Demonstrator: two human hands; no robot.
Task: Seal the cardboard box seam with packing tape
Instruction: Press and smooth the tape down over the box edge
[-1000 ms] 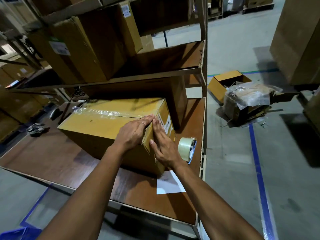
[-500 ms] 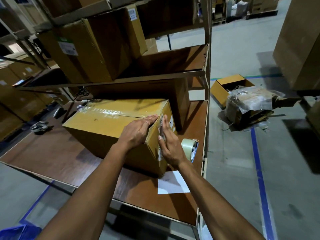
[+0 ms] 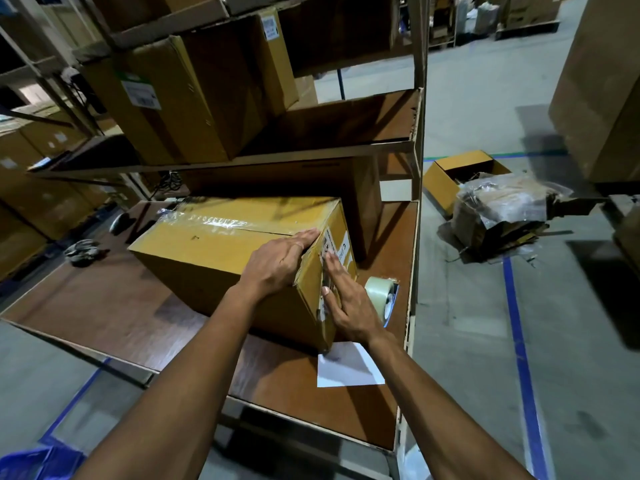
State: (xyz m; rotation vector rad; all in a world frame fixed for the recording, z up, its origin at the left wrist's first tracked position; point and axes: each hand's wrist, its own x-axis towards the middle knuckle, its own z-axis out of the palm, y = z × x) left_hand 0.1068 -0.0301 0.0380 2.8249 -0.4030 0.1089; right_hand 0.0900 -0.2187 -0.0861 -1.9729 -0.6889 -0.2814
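A handwritten "3" shows on the white label (image 3: 341, 249) on the cardboard box (image 3: 221, 251); other labels' print is too blurred to read.

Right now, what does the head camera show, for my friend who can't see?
Two hands press tape onto a cardboard box on a brown table: left hand on top, right hand flat on its end. A tape roll sits beside it.

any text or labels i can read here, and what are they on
"3": a lone digit on the white label on the end of the box; its other print is too small to read.
Barcode label on the shelf box: too blurred to read.
White sticker on that box's upper corner: unreadable.
Paper sheet: no legible text.
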